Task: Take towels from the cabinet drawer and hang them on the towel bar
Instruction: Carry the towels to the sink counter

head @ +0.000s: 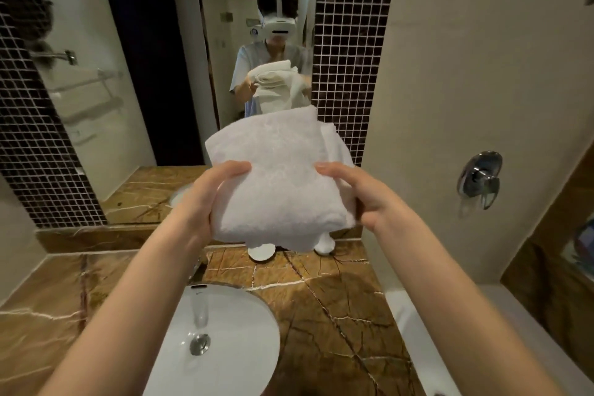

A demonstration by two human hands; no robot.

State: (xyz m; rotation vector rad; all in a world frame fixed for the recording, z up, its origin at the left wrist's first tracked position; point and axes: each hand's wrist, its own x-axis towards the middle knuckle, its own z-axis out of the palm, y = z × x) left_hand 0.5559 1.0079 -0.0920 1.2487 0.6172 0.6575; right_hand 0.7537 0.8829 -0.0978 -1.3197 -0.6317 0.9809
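Note:
A folded white towel [279, 177] is held up in front of me above the marble counter. My left hand [209, 199] grips its left side, thumb on top and fingers underneath. My right hand [356, 193] grips its right side the same way. A loose part of the towel hangs down at the right. The mirror [180, 74] reflects me holding the towel at chest height. A chrome bar and rack [86, 83] show only as a reflection at the mirror's left. The cabinet drawer is out of view.
A white sink [231, 325] with a chrome drain sits in the brown marble counter [334, 309] below my arms. Two small white objects [262, 252] stand at the counter's back edge. A chrome valve handle [480, 178] juts from the right wall above a white bathtub rim [414, 315].

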